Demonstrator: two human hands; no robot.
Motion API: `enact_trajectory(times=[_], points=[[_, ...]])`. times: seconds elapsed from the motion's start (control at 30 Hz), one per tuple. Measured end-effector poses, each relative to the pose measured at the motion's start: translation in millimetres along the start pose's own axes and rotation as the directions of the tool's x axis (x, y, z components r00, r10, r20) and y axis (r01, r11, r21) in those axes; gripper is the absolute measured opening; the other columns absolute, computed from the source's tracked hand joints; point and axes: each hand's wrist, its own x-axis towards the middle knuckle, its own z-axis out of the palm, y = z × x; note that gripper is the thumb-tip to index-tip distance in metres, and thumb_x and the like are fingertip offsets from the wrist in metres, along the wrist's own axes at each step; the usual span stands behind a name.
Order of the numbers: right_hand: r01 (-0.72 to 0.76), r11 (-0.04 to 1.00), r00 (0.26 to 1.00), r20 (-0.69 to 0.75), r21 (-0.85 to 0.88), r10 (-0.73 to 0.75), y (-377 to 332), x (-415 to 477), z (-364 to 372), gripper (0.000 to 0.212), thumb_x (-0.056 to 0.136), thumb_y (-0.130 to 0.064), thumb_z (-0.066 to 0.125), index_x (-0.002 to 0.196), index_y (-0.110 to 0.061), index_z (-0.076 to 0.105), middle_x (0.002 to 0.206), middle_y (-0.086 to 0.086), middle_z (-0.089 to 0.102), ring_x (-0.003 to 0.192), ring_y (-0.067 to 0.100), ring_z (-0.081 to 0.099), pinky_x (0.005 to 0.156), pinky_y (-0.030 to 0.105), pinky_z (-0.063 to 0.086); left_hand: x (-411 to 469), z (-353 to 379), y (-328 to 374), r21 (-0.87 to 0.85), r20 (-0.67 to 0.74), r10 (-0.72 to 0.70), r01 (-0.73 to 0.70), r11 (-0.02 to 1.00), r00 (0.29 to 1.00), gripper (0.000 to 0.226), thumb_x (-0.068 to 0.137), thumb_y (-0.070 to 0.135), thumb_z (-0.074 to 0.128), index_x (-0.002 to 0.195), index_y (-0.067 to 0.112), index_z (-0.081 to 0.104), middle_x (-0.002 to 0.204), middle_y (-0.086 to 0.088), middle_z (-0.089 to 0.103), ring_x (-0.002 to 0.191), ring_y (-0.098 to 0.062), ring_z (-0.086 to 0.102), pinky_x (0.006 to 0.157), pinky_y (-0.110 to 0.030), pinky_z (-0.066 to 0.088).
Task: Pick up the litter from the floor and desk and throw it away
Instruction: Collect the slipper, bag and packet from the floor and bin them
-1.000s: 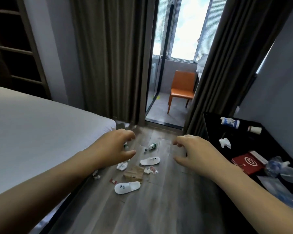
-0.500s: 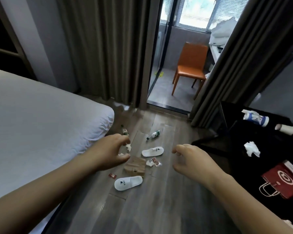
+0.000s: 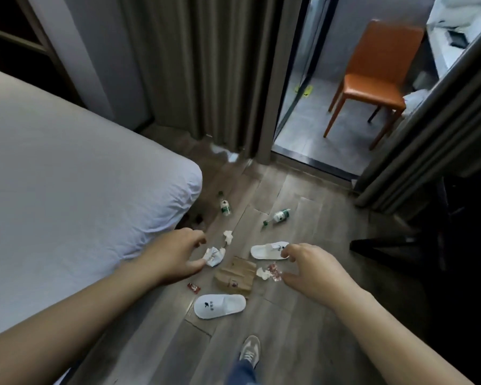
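Wood floor (image 3: 303, 315) beside the bed (image 3: 67, 190) carries the litter: a left bottle (image 3: 225, 207) and a right bottle (image 3: 279, 216) farther off, a crumpled tissue (image 3: 213, 255) just beside your left hand (image 3: 175, 254), a paper bag (image 3: 235, 276) between two slippers (image 3: 220, 305), and a red wrapper (image 3: 193, 287) left of the bag. Your right hand (image 3: 308, 270) is just beside a tissue-and-wrapper clump (image 3: 270, 272). Both hands reach out over the floor, fingers loosely curled, grasping nothing.

Crumpled tissues (image 3: 213, 256), wrappers (image 3: 272, 270), bottles (image 3: 280, 216) strewn across floor (image 3: 303, 323).
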Motion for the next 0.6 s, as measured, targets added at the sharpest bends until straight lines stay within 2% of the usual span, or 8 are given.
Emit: enact_trajectory(times=[0.07,0.2,0.33,0.43,0.6], points=[[0.012,1.0,0.999,0.037,0.002,-0.012,18,36,6,0.031,0.086,-0.033,0.057,0.115,-0.023,0.058,0.11,-0.008,0.061,0.105,0.016,0.055,0.078,0.03,0.05,32,17,-8,-0.023,0.042,-0.055,0.056,0.998,0.998,0.038,0.084,0.041,0.06,0.117,0.022,0.058,0.113,0.004,0.061,0.102,-0.014,0.057,0.079,-0.026,0.042],[0.025,1.0,0.992,0.127,0.011,-0.026,44,101,30,0.03,0.085,-0.033,0.056,0.112,-0.021,0.058,0.107,-0.003,0.063,0.097,0.02,0.06,0.078,0.036,0.052,81,57,-27,-0.078,0.115,-0.153,0.163,0.984,0.981,0.037,0.083,0.035,0.063,0.115,0.018,0.059,0.112,0.001,0.061,0.101,-0.016,0.057,0.083,-0.029,0.044],[0.031,0.999,0.978,0.207,0.038,-0.038,54,154,62,0.032,0.083,-0.029,0.056,0.113,-0.021,0.06,0.111,-0.001,0.065,0.103,0.022,0.06,0.081,0.035,0.051,114,98,-56,-0.105,0.197,-0.225,0.249,0.963,0.954,0.039,0.081,0.038,0.064,0.116,0.02,0.058,0.113,0.002,0.06,0.1,-0.014,0.058,0.085,-0.029,0.047],[0.033,0.996,0.976,0.211,0.089,-0.052,60,187,97,0.036,0.086,-0.033,0.057,0.121,-0.024,0.057,0.116,-0.002,0.064,0.111,0.022,0.057,0.085,0.032,0.047,139,138,-84,-0.085,0.249,-0.262,0.29,0.953,0.933,0.039,0.083,0.039,0.061,0.117,0.02,0.057,0.114,0.001,0.06,0.102,-0.015,0.058,0.088,-0.03,0.047],[0.033,0.997,0.968,0.246,0.074,-0.051,76,246,186,0.035,0.084,-0.038,0.058,0.115,-0.022,0.058,0.114,-0.002,0.063,0.108,0.02,0.057,0.082,0.03,0.046,174,219,-131,-0.059,0.313,-0.311,0.345,0.937,0.898,0.033,0.085,0.037,0.059,0.112,0.019,0.058,0.113,-0.001,0.061,0.103,-0.018,0.058,0.088,-0.03,0.047]])
